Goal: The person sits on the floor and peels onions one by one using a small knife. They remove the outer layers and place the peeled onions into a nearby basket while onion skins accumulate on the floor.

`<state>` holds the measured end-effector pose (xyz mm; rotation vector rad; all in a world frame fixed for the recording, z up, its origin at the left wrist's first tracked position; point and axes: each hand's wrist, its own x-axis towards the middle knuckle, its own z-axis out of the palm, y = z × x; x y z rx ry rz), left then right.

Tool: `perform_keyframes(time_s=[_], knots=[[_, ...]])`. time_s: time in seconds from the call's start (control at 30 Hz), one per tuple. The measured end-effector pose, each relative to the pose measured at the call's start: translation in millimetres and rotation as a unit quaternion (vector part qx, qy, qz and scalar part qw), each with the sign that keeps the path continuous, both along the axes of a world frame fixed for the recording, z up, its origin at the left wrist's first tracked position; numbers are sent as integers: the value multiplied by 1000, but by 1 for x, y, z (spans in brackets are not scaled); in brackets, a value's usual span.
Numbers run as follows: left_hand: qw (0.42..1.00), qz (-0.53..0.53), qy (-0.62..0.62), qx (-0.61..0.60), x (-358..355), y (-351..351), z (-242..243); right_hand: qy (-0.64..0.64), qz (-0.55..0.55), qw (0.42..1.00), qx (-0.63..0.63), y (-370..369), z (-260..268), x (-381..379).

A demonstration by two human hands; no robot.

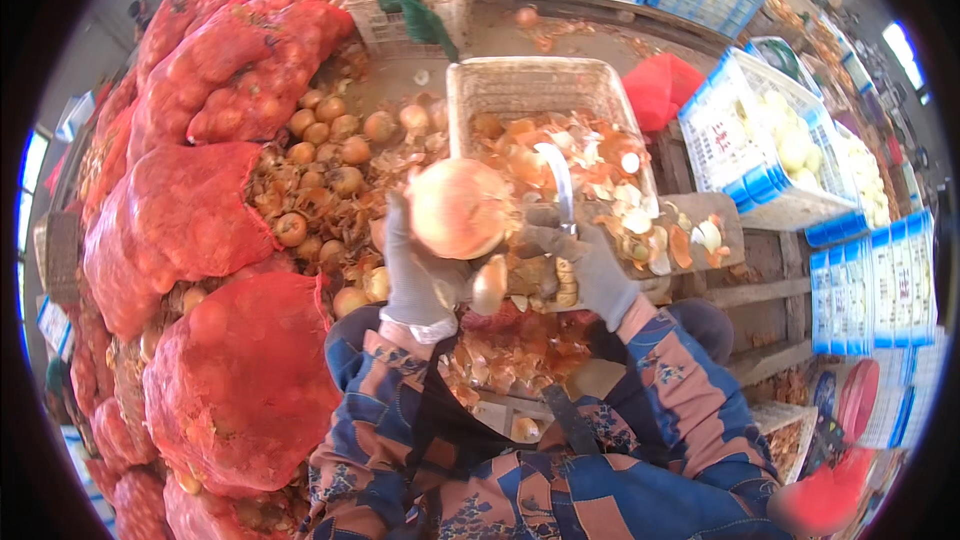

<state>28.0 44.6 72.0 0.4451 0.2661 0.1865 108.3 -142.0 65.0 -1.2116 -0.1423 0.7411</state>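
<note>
A large onion with dry skin (459,208) is held up by my left hand (427,270), which wears a grey glove. My right hand (600,266), gloved too, grips a knife (559,178) by its handle, the curved blade pointing away from me. Below the two hands, a wooden board (712,219) bears onion scraps and peels. Just beyond the hands stands a dirty plastic crate (540,69) with loose onion skins in it. Loose unpeeled onions (346,181) lie to the left among dry skins.
Red mesh sacks of onions (240,382) are heaped along the left. A white and blue crate (757,142) of peeled onions stands at the right, near stacked crates (874,285) and a wooden pallet (757,292). Another crate (412,22) with a green cloth is at the back.
</note>
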Motion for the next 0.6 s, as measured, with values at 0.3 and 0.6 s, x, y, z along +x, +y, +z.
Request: perform_keyframes(time_s=[0.3,0.6], knots=[[894,-110,89,425,8,-49,-22,80,-41,996,4,-66,-58,12],[653,-62,112,747,-2,-50,-35,25,32,992,-118,-32,-52,17]])
